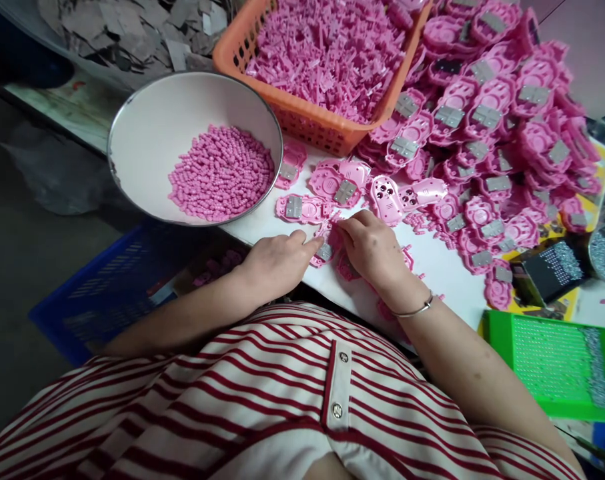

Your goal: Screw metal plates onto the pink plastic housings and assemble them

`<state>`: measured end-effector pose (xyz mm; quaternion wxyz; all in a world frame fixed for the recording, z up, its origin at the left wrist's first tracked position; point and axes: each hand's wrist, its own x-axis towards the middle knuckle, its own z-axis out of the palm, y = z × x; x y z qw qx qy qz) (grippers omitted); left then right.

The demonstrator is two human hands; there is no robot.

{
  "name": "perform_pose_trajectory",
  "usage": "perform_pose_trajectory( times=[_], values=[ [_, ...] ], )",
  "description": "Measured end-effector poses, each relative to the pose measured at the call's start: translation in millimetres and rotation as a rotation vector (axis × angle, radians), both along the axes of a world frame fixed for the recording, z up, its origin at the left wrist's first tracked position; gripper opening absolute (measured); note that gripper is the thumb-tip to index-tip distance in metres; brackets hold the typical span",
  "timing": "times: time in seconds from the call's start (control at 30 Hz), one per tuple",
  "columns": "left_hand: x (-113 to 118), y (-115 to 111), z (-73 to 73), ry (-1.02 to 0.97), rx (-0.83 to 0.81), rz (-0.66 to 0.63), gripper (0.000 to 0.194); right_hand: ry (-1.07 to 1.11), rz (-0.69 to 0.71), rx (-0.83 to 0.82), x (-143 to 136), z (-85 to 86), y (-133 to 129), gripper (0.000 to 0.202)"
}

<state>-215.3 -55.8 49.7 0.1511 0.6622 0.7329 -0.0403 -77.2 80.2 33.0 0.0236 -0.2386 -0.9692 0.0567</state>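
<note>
A pink plastic shell (324, 251) with a grey metal plate lies on the white table near its front edge. My left hand (282, 261) touches its left side, fingers bent and closed together. From the right, my right hand (371, 248) reaches to the shell's upper side, thumb and finger pinched; whatever is between them is too small to make out. Another shell with a grey plate (303, 209) lies just beyond my left hand. Past my right hand are glossy pink pieces with dark round holes (386, 199). Small pink parts (419, 223) are scattered beside them.
A white bowl (142, 143) of small pink parts stands at the left. Behind is an orange basket (307, 119) full of pink pieces. Many pink shells (487, 117) are heaped at the right, near a black box (545, 273) and a green tray (499, 347) with screws. A blue crate (102, 293) sits lower left.
</note>
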Motion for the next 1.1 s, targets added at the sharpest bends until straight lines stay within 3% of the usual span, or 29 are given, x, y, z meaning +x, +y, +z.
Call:
perform_pose_trajectory(
  times=[0.17,0.37,0.6,0.83,1.1],
  values=[
    [1.6,0.6,2.6,-0.005,-0.026,-0.001,0.047,-0.119,0.047,0.045,-6.2,11.4,-6.7,0.024],
    [1.5,-0.5,1.1,-0.006,-0.004,-0.013,0.047,-0.116,0.033,0.098,1.6,4.8,-11.9,0.028],
    [2.0,-1.6,1.0,0.018,0.029,-0.024,0.047,0.051,-0.049,-0.067,7.2,-4.3,0.6,0.031],
    [1.7,-1.4,0.7,0.031,0.032,-0.023,0.047,-0.126,0.134,0.084,5.0,5.9,6.1,0.032],
    [1.0,-0.5,2.9,0.035,0.008,-0.022,0.046,-0.160,0.303,0.311,10.2,10.6,6.5,0.027]
  ],
)
